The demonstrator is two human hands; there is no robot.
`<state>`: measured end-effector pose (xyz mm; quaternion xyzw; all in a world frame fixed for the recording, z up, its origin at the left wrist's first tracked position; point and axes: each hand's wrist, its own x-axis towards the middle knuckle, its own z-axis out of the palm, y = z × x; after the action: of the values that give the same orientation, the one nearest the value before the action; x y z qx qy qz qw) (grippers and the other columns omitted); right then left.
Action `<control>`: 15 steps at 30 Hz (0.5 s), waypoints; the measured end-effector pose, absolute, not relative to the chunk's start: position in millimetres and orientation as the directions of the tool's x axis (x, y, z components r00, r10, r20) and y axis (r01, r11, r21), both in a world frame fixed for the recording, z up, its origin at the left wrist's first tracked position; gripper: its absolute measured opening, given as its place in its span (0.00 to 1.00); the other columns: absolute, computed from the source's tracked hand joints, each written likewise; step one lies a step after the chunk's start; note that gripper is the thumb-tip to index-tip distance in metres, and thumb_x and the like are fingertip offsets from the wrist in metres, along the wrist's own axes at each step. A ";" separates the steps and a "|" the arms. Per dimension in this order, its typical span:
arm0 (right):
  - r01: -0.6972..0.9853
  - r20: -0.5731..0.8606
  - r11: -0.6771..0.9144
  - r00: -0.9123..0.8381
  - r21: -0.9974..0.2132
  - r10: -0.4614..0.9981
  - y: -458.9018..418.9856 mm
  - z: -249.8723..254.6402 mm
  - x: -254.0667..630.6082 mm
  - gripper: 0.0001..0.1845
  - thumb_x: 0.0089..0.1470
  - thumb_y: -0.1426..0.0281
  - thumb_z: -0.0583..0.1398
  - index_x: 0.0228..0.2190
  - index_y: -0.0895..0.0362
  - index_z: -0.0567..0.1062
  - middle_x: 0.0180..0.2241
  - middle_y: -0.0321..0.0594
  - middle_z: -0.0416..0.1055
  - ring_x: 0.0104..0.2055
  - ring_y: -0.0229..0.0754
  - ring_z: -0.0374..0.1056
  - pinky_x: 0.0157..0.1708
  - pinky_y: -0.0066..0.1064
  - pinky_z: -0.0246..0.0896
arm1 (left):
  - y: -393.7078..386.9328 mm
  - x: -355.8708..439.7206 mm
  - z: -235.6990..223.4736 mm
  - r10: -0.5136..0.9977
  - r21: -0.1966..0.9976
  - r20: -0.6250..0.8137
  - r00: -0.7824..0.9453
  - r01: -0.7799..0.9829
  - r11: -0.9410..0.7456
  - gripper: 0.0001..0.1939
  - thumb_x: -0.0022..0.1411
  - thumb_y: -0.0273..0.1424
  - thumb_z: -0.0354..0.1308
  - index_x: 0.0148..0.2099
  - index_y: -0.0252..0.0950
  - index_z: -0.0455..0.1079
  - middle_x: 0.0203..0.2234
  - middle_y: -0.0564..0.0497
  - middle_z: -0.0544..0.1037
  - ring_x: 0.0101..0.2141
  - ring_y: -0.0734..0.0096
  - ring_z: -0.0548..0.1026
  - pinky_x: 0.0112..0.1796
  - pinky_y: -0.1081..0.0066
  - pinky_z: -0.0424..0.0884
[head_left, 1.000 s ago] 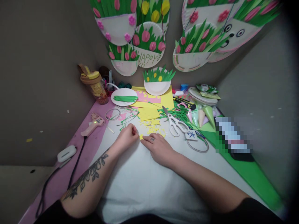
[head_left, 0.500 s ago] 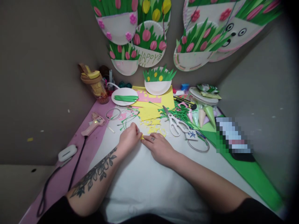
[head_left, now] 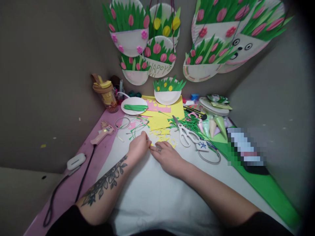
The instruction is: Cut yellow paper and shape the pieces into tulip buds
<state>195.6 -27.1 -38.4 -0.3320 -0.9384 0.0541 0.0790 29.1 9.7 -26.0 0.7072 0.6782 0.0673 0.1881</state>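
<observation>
A: Going from the left, what lies on the white tabletop (head_left: 152, 196)?

B: A pink plastic glue gun (head_left: 102, 133) lies on the purple strip at the left edge, its black cord trailing toward the near side. It sits well apart from both hands.

A: And the hands?

B: The left hand (head_left: 138, 148) is curled, its fingertips pinched on a small yellow paper cut-out (head_left: 150, 144). The right hand (head_left: 167, 156) lies flat just beside it, fingertips pressing the same scrap down. So the left grip is clenched on the paper, while the right is released and only resting on it. The scrap sits on the tabletop between the two hands, at the near edge of the loose yellow paper offcuts (head_left: 163, 137).

A: What could go wrong?

B: I judge that the piece is thin and small, so a hard pull by the left hand against the right hand's pressure could tear or crease it. It could also slip among the offcuts and get lost.

A: Further right?

B: White-handled metal scissors (head_left: 185, 133) lie spread apart, near the right hand; a careless sweep might catch the blades.
</observation>
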 end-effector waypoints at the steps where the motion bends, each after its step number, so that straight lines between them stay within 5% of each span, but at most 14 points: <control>1: 0.594 0.123 0.791 -0.783 -0.144 0.610 -27.1 -37.1 195.7 0.17 0.58 0.78 0.54 0.48 0.59 0.72 0.52 0.47 0.70 0.53 0.51 0.58 0.52 0.45 0.51 | 9.2 29.7 -24.6 0.984 0.353 -0.167 0.069 0.936 -0.006 0.08 0.59 0.32 0.52 0.42 0.38 0.61 0.31 0.48 0.77 0.33 0.62 0.75 0.28 0.69 0.59; 7: 0.597 0.123 0.792 -0.783 -0.125 0.609 -33.3 -30.0 193.4 0.12 0.60 0.76 0.54 0.43 0.57 0.73 0.48 0.44 0.73 0.48 0.48 0.61 0.51 0.44 0.53 | 7.6 30.7 -22.1 0.979 0.331 -0.186 0.080 0.944 -0.014 0.08 0.60 0.32 0.50 0.43 0.39 0.62 0.30 0.48 0.77 0.32 0.61 0.76 0.28 0.69 0.59; 15: 0.619 0.032 0.785 -0.784 -0.011 0.619 -56.6 -35.2 175.5 0.23 0.56 0.76 0.54 0.54 0.65 0.64 0.49 0.58 0.70 0.54 0.52 0.60 0.58 0.50 0.48 | 4.1 25.4 -26.2 0.986 0.330 -0.117 0.119 0.941 -0.074 0.09 0.63 0.33 0.48 0.44 0.38 0.63 0.32 0.47 0.78 0.32 0.62 0.76 0.29 0.70 0.61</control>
<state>175.5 -56.6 -35.2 -0.3278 -0.9446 -0.0002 0.0170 25.4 4.1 -26.2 0.7296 0.6603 0.0683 0.1643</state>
